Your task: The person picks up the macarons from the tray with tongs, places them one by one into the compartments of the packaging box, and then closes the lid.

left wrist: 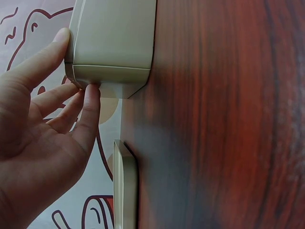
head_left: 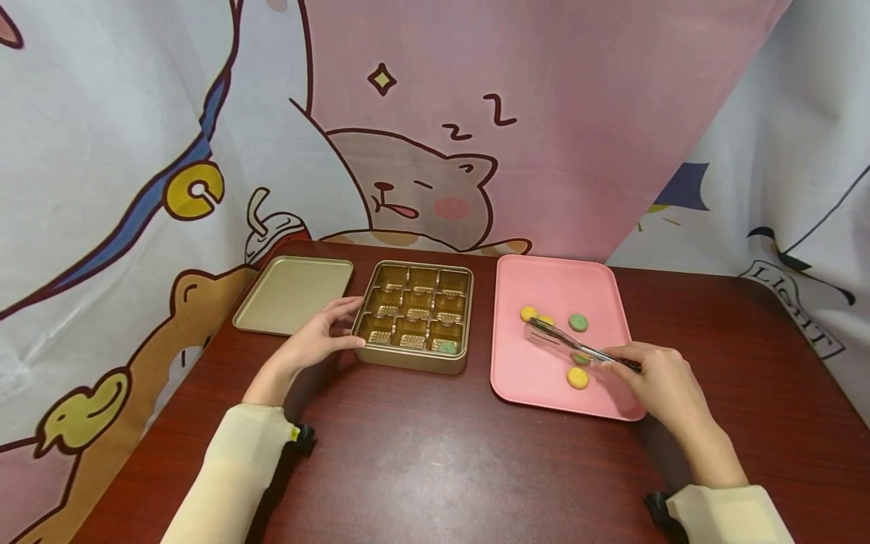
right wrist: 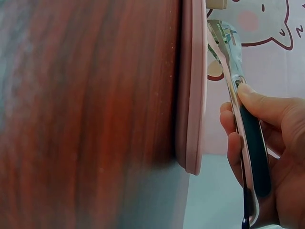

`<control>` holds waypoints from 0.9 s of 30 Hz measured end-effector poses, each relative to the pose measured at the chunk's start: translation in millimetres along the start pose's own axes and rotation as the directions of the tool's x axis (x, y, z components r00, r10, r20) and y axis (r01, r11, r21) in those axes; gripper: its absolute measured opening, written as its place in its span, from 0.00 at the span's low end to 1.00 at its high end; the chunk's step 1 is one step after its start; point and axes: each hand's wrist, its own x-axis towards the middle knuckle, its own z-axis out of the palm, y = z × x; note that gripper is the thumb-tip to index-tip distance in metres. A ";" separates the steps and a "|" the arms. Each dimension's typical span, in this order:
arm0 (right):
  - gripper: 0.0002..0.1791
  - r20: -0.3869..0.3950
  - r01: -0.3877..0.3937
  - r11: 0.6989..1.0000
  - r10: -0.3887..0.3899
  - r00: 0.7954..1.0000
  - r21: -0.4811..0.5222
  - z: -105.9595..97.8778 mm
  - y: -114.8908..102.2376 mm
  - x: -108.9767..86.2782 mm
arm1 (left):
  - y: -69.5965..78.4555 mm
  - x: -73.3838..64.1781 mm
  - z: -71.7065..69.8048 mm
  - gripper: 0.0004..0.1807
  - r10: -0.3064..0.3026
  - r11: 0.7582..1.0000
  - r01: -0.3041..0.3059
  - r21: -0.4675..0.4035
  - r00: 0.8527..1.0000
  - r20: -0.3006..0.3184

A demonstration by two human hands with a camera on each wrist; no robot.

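Observation:
My left hand (head_left: 319, 336) holds the front left corner of a gold tin box (head_left: 411, 360), thumb at the rim and fingers against its side. A clear-gold divided insert fills the box, and a small green macaron (head_left: 447, 347) lies in its front right compartment. In my right hand (head_left: 662, 378) I grip metal tongs (right wrist: 250, 143), tilted over a pink tray (head_left: 544, 389). Their head overlaps a yellow macaron (head_left: 545, 323), partly hidden. Beside it lies another yellow macaron (head_left: 529, 313). A green macaron (head_left: 578, 323) sits farther right; another green macaron (head_left: 580, 358) shows partly beneath the tongs.
One more yellow macaron (head_left: 578, 378) lies near the tray's front. The flat gold lid (head_left: 295, 295) rests left of the box on the dark red wooden table (head_left: 421, 453). A printed cartoon curtain (head_left: 557, 136) hangs behind the table and along its sides.

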 end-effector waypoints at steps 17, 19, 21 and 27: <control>0.12 -0.039 0.022 1.000 -0.022 0.999 0.018 -4.4 -4.9 2.3 | 0.1 0.4 -0.8 0.41 0.007 1.000 -0.007 0.008 1.000 0.009; 0.12 -0.051 0.032 0.999 -0.032 0.998 0.017 -5.0 -7.1 3.0 | 0.4 0.2 -1.4 0.41 0.005 1.000 -0.005 0.006 1.000 0.010; 0.11 -0.065 0.046 0.999 -0.045 0.997 0.015 -5.8 -9.5 3.7 | 0.5 0.4 -1.7 0.41 0.008 1.000 -0.008 0.009 1.000 0.012; 0.10 -0.083 0.064 0.998 -0.062 0.995 0.019 -5.8 -16.6 5.8 | 0.5 0.7 -2.2 0.41 0.006 1.000 -0.006 0.016 1.000 0.013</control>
